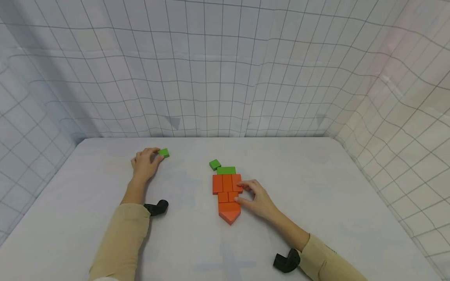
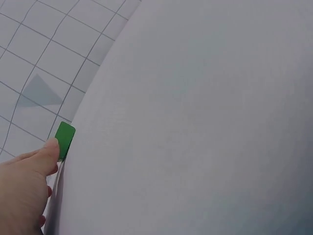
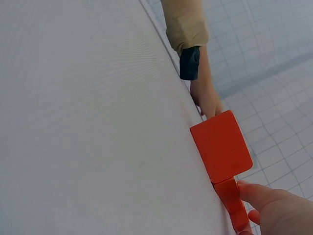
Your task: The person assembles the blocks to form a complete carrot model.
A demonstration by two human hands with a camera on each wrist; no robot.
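Note:
At the back left of the table my left hand (image 1: 145, 164) pinches a small green block (image 1: 164, 152) between thumb and fingers. The left wrist view shows the thumb on this block's (image 2: 65, 139) side. My right hand (image 1: 258, 199) is at the right side of a flat arrangement of blocks, thumb and index finger apart. Its index finger touches the right one of three upright orange blocks (image 1: 227, 183), its thumb a small orange block (image 1: 233, 196). Below these lies a pointed orange block (image 1: 230, 215); a green rectangular block (image 1: 226, 170) lies along the top.
Another small green block (image 1: 215, 164) sits turned at an angle by the arrangement's upper left corner. The white table (image 1: 186, 246) is bounded by white grid-lined cloth (image 1: 218, 70) at the back and sides. A black device (image 1: 157, 207) is on each wrist.

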